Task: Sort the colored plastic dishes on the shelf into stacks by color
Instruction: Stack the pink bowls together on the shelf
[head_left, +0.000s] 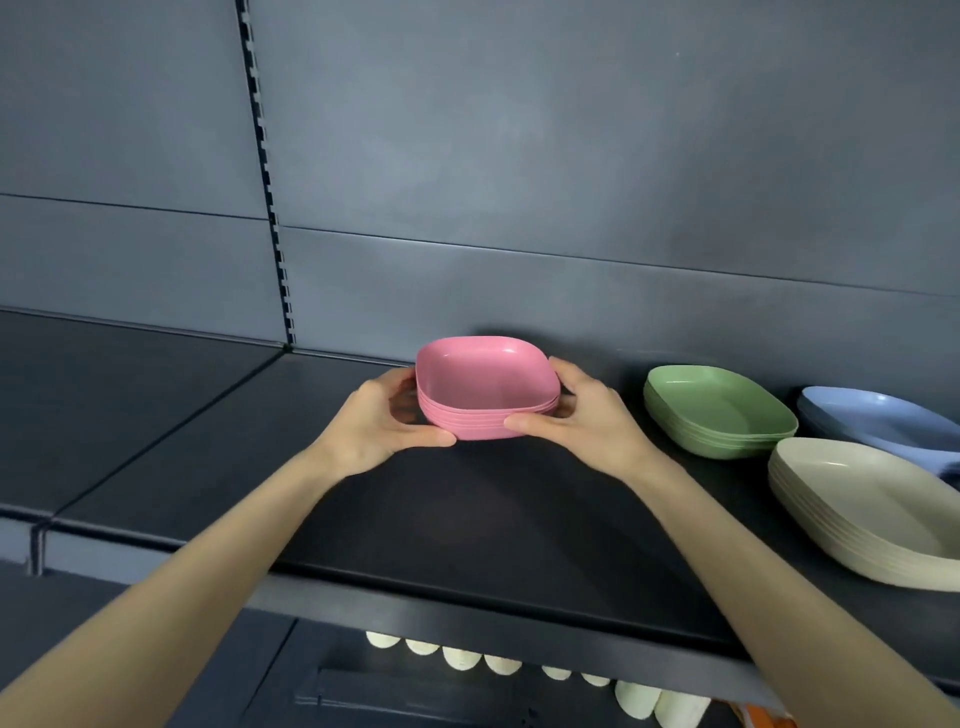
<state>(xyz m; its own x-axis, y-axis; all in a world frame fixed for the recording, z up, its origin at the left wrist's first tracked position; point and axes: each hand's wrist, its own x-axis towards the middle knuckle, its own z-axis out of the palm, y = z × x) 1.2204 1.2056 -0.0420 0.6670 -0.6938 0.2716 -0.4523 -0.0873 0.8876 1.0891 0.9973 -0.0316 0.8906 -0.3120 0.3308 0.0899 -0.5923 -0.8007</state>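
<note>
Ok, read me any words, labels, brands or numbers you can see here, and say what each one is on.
No readable text anywhere.
The pink stack, green stack, blue stack and beige stack are plain, with no print or stickers showing.
The shelf and back wall carry no labels.
The pale things below show no markings.

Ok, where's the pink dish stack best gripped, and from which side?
Likely the pink dish stack low on its left and right walls, from the front of the shelf, as the left hand and right hand grip it. It is several nested dishes, so a low two-sided hold keeps them together.
</note>
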